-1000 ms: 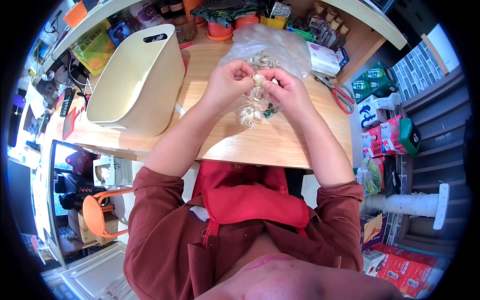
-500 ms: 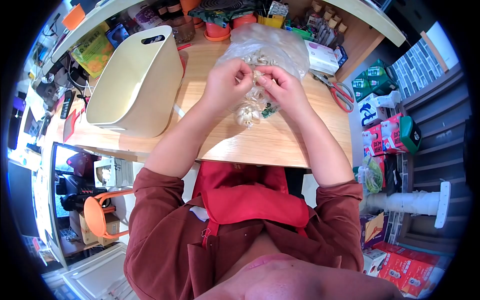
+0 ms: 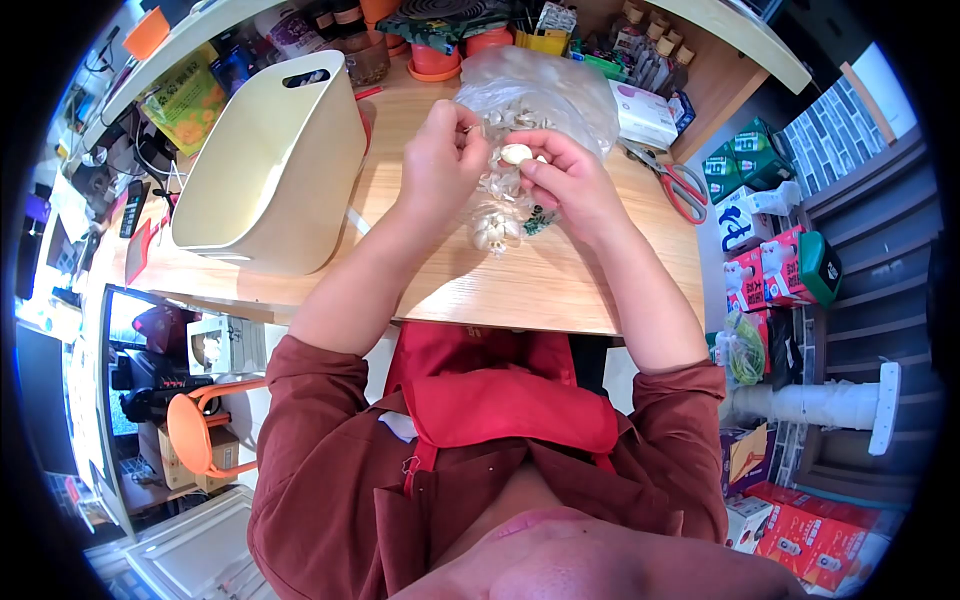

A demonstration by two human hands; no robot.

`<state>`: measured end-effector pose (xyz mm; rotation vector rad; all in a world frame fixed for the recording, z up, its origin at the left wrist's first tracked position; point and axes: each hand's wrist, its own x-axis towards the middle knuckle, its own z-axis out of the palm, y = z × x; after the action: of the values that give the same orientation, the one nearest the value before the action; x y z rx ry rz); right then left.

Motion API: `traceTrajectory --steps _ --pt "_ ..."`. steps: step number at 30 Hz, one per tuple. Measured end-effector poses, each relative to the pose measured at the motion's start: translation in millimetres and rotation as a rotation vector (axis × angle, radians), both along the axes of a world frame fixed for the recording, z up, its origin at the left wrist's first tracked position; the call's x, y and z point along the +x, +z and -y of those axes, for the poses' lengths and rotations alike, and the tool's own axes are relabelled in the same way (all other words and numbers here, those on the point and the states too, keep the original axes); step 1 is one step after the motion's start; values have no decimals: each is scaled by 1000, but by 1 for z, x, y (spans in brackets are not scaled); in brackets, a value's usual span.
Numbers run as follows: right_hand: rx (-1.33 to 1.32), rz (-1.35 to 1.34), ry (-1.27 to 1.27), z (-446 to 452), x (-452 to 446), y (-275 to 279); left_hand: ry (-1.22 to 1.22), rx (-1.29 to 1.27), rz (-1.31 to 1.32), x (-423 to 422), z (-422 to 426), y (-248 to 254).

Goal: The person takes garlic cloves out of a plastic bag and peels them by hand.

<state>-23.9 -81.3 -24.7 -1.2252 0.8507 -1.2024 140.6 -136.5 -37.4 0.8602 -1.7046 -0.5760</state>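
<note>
A pale, smooth garlic clove (image 3: 517, 153) is pinched between the thumb and fingers of my right hand (image 3: 572, 185). My left hand (image 3: 438, 165) is closed in a pinch just left of it, apart from the clove; whatever its fingertips hold is too small to make out. Below the hands, a garlic bulb (image 3: 495, 232) rests on the wooden table (image 3: 480, 290). Papery garlic skins (image 3: 498, 184) lie between and behind the hands, on or beside a clear plastic bag (image 3: 550, 85).
A tall cream bin (image 3: 320, 200) stands on the table at the left. Red-handled scissors (image 3: 683, 190) lie near the right edge, beside a white box (image 3: 643, 115). Potted items and bottles (image 3: 660, 55) line the back. An orange stool (image 3: 195, 430) is at lower left.
My hands have moved apart, the left one going slightly left and up. The clove in my right hand now shows smooth and pale, where earlier both hands met on it.
</note>
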Motion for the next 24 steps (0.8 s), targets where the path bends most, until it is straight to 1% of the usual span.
traceTrajectory --steps 3,6,9,12,15,19,21,24 --pt "-18 51 -46 -2 3 6 19 -195 146 2 0 1" --pt "12 -32 -132 0 2 3 -11 -457 222 -2 1 4" --pt "-3 -104 -107 4 -1 -4 -126 -209 174 -1 -7 8" --pt "44 -30 -62 1 -1 1 -315 -42 156 0 -12 13" --pt "51 -7 -26 1 -3 1 -377 -93 163 -1 -4 6" --pt "56 64 22 4 -6 -1 -429 31 53 -3 -3 1" --pt "38 43 -1 2 -4 0 -450 95 38 -2 -4 2" --pt "11 -14 -27 2 -4 -1 -475 142 -87 -5 -9 5"
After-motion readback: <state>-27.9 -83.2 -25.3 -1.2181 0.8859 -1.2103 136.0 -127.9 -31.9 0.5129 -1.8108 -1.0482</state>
